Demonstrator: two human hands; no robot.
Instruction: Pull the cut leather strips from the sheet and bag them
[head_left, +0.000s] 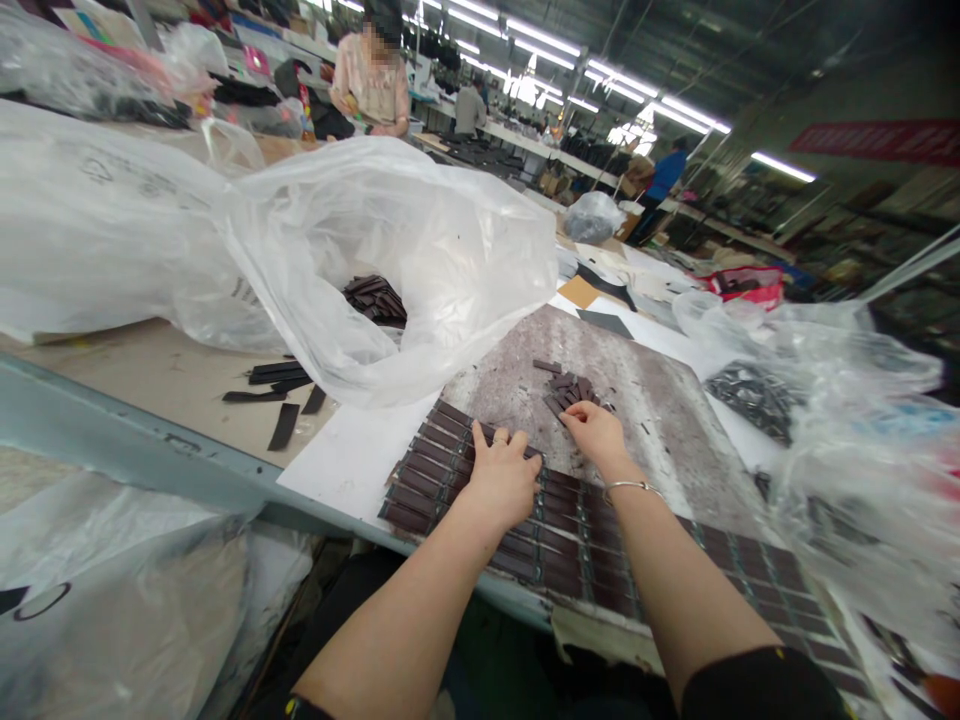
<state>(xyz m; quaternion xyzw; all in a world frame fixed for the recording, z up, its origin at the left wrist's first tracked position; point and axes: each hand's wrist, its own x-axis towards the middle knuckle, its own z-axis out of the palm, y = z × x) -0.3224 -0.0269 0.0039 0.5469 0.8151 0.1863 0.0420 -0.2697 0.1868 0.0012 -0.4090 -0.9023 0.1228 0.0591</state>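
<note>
My left hand (501,478) lies with fingers spread on rows of dark brown strips (420,475), laid side by side along the near edge of the table. My right hand (598,436), with a bracelet at the wrist, pinches a small brown strip at the near side of a loose pile of short brown pieces (576,386). Its fingertips partly cover the strip. Beneath the pile is a worn, stained board (660,410). My forearms hide part of the rows.
A large open clear plastic bag (480,230) holding brown strips (375,300) stands beyond my left hand. Black strips (283,425) lie left of it. Plastic bags (862,480) crowd the right. A co-worker (373,85) stands across the table.
</note>
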